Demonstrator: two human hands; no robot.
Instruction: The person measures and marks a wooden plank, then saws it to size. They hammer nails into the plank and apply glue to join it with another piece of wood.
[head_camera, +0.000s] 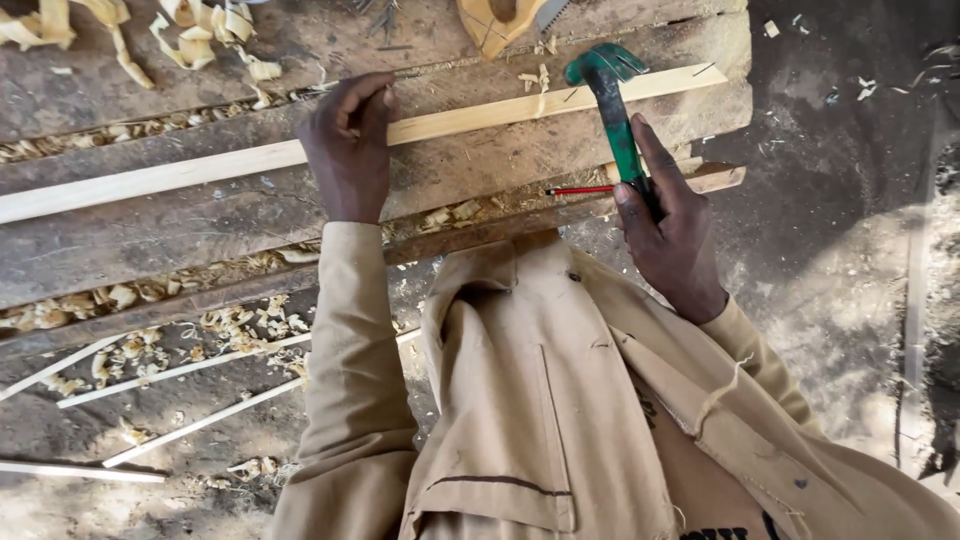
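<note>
One green-painted metal claw hammer (612, 100) is in view, along with one red pencil (580, 190) and one long pale wooden strip (200, 170) lying across the bench. Four thin pale wooden slats (180, 370) lie on the ground below. Two bare hands show: the left hand (348, 150) and the right hand (670, 225). The curled wood shavings (200, 40) are too many to count.

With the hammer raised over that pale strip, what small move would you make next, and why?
Probably bring the green hammer down onto the pale wooden strip: the right hand grips its handle, head poised over the strip, while the left hand pins the strip to the workbench.
</note>
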